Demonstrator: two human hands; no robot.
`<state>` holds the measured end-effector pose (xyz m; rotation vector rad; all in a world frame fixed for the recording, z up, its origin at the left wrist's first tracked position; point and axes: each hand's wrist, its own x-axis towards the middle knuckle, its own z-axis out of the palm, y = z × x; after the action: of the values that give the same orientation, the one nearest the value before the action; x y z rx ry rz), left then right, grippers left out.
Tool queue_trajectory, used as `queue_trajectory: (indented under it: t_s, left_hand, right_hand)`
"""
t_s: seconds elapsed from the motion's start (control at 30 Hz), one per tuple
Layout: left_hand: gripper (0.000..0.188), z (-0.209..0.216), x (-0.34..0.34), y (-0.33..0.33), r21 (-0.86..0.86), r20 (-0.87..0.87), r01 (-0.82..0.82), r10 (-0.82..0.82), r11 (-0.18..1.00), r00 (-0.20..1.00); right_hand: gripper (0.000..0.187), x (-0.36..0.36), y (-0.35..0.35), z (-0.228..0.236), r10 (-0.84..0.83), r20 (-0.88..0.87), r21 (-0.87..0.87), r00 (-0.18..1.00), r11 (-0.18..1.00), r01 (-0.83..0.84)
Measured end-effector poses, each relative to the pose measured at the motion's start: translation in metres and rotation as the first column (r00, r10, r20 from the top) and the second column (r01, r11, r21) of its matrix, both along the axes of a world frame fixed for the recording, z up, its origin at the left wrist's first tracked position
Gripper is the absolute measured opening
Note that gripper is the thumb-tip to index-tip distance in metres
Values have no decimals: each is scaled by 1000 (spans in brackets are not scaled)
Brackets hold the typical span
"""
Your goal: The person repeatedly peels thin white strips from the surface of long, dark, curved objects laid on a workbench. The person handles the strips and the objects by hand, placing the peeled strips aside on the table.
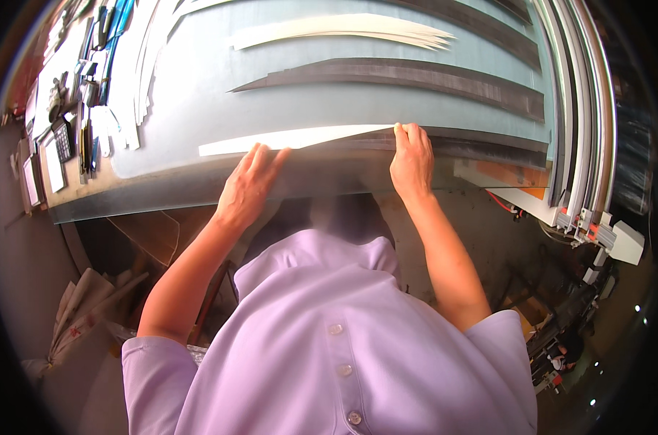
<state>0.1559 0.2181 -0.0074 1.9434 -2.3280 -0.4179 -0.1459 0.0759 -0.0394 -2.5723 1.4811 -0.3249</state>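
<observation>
1. While the pale-topped table (180, 127) spreads broadly ahead, its near edge passes below both hands' fingertips.
2. Along that edge, a dark strip (481, 145) runs left to right, passing the right fingertips.
3. Sharing that long axis, a white strip (293, 138) lies just beyond the left fingers, tapering toward the right ones.
4. Right hand (412, 159): fingers narrow, pinching the dark strip's far edge near that taper.
5. Left hand (248, 185): fingers parted, nearer the white strip's body; blur leaves contact uncertain.

Lilac shirt (285, 341) – short sleeves (155, 373), round buttons (344, 370).
</observation>
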Motion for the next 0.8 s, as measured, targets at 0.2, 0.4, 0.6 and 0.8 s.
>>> queue_trajectory:
  t_s: [0.2,0.4,0.6,0.8]
  left_hand:
    - [83,-4,-33,-3,32,339,-7,-4,999,941]
    - [58,-3,-20,0,-54,266,20,-5,998,964]
    - [49,16,-10,-4,22,215,-70,64,997,975]
    - [48,7,-7,-4,-64,145,-86,95,994,985]
  right_hand:
    - [37,82,44,10,262,232,-21,937,964,-265]
    - [40,66,39,-2,203,127,-12,971,979,-203]
    - [41,11,17,-1,141,-29,-49,990,989,-142]
    - [39,-13,-9,5,63,-12,96,998,993,-62]
